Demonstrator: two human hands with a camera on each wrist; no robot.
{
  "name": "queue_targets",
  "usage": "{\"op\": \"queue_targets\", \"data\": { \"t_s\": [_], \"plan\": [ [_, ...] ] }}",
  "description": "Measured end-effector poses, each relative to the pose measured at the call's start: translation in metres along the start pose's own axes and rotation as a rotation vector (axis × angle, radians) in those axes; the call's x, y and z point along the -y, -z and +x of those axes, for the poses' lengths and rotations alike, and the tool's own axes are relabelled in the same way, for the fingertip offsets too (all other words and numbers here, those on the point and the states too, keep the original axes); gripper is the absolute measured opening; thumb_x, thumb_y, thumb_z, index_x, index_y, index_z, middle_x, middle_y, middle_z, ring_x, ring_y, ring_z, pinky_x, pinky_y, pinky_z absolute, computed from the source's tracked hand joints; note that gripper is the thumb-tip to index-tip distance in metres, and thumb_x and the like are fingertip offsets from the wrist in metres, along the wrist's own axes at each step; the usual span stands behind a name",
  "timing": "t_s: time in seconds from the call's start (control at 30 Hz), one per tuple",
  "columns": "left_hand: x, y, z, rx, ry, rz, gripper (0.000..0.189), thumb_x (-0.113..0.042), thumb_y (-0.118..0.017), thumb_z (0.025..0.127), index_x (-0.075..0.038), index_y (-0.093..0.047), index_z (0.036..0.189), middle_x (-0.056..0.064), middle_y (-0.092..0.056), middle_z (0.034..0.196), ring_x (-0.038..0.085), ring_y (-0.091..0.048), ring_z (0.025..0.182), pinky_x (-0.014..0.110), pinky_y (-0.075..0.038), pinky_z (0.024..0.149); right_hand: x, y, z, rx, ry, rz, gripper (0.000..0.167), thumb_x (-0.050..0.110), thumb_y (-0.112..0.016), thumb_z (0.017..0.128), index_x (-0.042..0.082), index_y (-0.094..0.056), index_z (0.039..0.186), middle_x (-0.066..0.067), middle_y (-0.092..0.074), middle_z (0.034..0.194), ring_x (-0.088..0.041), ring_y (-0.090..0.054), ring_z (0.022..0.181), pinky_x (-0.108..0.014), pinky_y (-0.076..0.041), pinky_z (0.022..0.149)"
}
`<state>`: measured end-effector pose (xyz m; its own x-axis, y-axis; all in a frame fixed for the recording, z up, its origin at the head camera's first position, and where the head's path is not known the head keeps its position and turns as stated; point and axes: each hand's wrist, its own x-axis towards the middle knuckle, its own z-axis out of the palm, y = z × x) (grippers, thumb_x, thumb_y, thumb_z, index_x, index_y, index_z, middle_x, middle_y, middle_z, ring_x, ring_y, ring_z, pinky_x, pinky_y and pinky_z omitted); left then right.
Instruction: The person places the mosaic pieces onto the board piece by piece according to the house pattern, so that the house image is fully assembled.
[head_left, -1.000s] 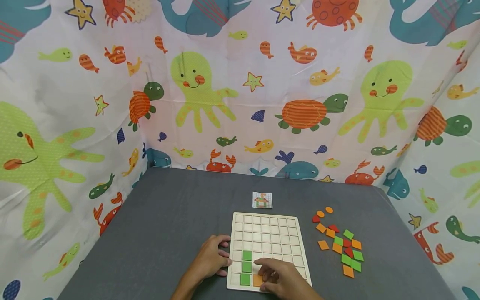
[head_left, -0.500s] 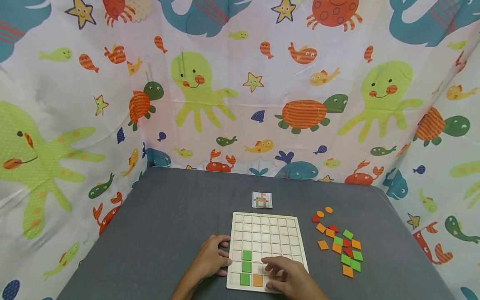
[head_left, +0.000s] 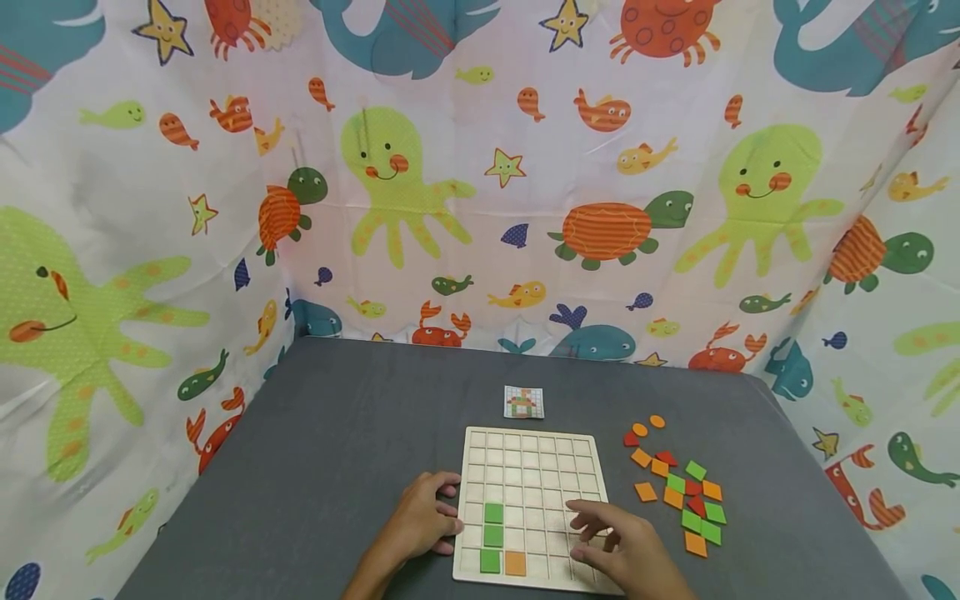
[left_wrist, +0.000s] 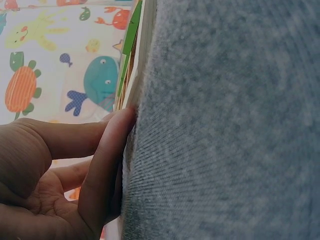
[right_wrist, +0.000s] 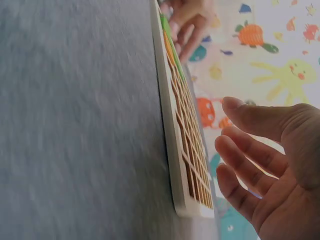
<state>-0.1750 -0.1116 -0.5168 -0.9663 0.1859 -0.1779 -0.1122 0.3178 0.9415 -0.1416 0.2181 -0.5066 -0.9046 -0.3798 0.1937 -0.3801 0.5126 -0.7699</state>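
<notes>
A wooden grid board (head_left: 531,479) lies on the dark table. Three green square tiles (head_left: 492,536) form a column in its lower left cells, and one orange square tile (head_left: 515,564) sits beside the lowest. My left hand (head_left: 420,515) rests at the board's left edge; in the left wrist view its fingertips (left_wrist: 127,117) touch the side of the board. Over the board's lower right part hovers my right hand (head_left: 630,546), with loosely bent fingers. Nothing is between its thumb and fingers (right_wrist: 227,147) in the right wrist view.
Right of the board, loose orange, green and red pieces (head_left: 673,497) lie scattered, with two orange round pieces (head_left: 657,422) at the far end. A small printed card (head_left: 523,402) with a coloured grid picture lies behind the board. A sea-animal curtain (head_left: 450,208) surrounds the table.
My right hand has moved right, away from the orange tile, which now shows fully in its cell. My left hand has stayed at the board's edge.
</notes>
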Motion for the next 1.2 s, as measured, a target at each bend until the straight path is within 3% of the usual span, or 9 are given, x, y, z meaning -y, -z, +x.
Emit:
{"op": "queue_targets", "data": {
  "t_s": [0.17,0.4,0.5,0.87,1.2],
  "plan": [
    [0.0,-0.001,0.0,-0.004,0.001,0.004,0.064,0.016,-0.08,0.079,0.002,-0.061,0.139,0.015,-0.055,0.118,0.023,-0.067,0.093,0.038,-0.065,0.053,-0.006,0.014,-0.007,-0.064,-0.072,-0.036,0.053,0.018,-0.088,0.087,0.0,-0.069,0.132,-0.005,-0.076,0.101,-0.001,-0.067,0.083,-0.024,-0.061,0.063],
    [0.0,-0.001,0.0,-0.013,0.015,0.011,0.065,0.016,-0.081,0.079,0.002,-0.062,0.139,0.014,-0.055,0.118,0.022,-0.067,0.093,0.038,-0.065,0.053,-0.015,0.032,-0.016,-0.126,-0.38,-0.096,0.059,0.018,-0.093,0.08,0.008,-0.072,0.134,0.002,-0.075,0.102,-0.005,-0.066,0.084,-0.021,-0.06,0.071],
    [-0.001,-0.001,0.0,-0.014,0.022,0.011,0.065,0.015,-0.081,0.079,0.001,-0.061,0.139,0.014,-0.055,0.119,0.022,-0.067,0.093,0.038,-0.065,0.053,-0.02,0.04,-0.02,-0.151,-0.454,-0.126,0.061,0.02,-0.093,0.08,0.01,-0.071,0.136,0.001,-0.076,0.106,-0.008,-0.068,0.087,-0.022,-0.059,0.072],
    [-0.001,-0.002,0.0,-0.014,0.016,0.008,0.064,0.015,-0.08,0.079,0.002,-0.062,0.139,0.014,-0.055,0.118,0.022,-0.067,0.093,0.038,-0.065,0.053,-0.04,0.069,-0.034,-0.177,-0.507,-0.233,0.071,0.023,-0.094,0.08,0.006,-0.064,0.142,-0.008,-0.078,0.11,-0.018,-0.072,0.091,-0.021,-0.059,0.071],
    [-0.001,-0.002,-0.001,-0.014,0.007,0.0,0.065,0.016,-0.08,0.079,0.002,-0.061,0.139,0.014,-0.055,0.12,0.022,-0.067,0.094,0.038,-0.065,0.053,-0.059,0.083,-0.041,-0.146,-0.558,-0.263,0.079,0.033,-0.094,0.079,-0.002,-0.061,0.142,-0.01,-0.076,0.108,-0.025,-0.072,0.096,-0.038,-0.066,0.076]
  ]
}}
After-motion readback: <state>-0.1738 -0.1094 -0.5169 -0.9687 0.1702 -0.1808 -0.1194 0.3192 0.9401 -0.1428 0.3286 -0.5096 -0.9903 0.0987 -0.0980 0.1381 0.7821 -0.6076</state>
